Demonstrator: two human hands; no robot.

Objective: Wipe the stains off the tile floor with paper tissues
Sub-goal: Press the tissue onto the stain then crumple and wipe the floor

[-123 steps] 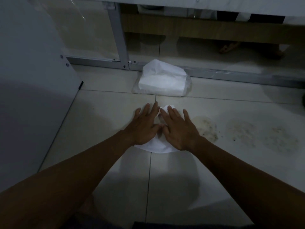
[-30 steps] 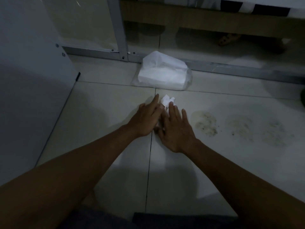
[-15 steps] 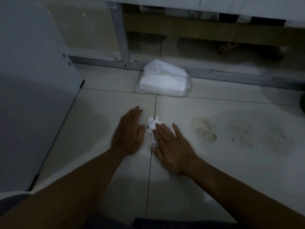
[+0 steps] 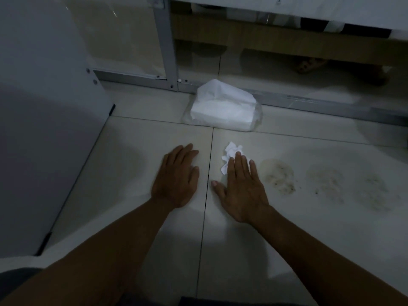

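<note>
- Head view: my right hand point(image 4: 241, 191) lies flat, palm down, fingers pressing on a crumpled tissue point(image 4: 231, 156); it pins the wad to the tile floor point(image 4: 242, 250) without closing around it
- Head view: my left hand point(image 4: 176, 175) rests flat and spread on the tile across the grout line, holding nothing
- Head view: three brownish stains point(image 4: 278, 177) sit in a row to the right of the tissue; the nearest lies just beside my right fingers and is not yet covered
- Head view: the tissue pack point(image 4: 223, 109) stands farther off against the metal floor rail point(image 4: 309, 102), one sheet pulled up
- Judgement: the wad is ready but all three stains look unwiped, so the wiping itself is left; the tissue shows no visible soiling
</note>
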